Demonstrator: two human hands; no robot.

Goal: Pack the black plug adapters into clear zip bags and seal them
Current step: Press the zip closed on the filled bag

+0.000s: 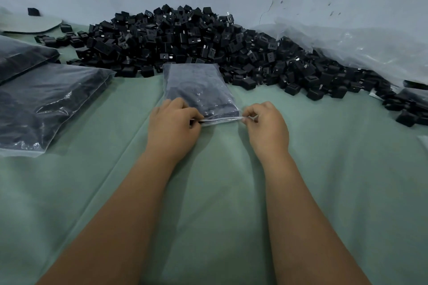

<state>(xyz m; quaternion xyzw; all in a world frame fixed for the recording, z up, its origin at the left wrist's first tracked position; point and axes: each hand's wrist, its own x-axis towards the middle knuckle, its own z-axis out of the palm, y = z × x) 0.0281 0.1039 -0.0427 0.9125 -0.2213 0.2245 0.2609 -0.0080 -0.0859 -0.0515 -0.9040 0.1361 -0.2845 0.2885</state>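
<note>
A clear zip bag [199, 90] filled with black plug adapters lies flat on the green cloth in the middle, its zip edge toward me. My left hand [172, 127] pinches the left end of that zip edge. My right hand [266, 127] pinches the right end. Between the two hands the zip strip runs taut. Behind the bag a large heap of loose black plug adapters [185, 37] spreads along the wall.
Two filled clear bags [44, 104] lie stacked at the left. A big crumpled clear plastic sheet [361, 48] rests at the right against the wall. Loose adapters trail to the right edge [403, 109]. The green cloth [220, 192] covers the table.
</note>
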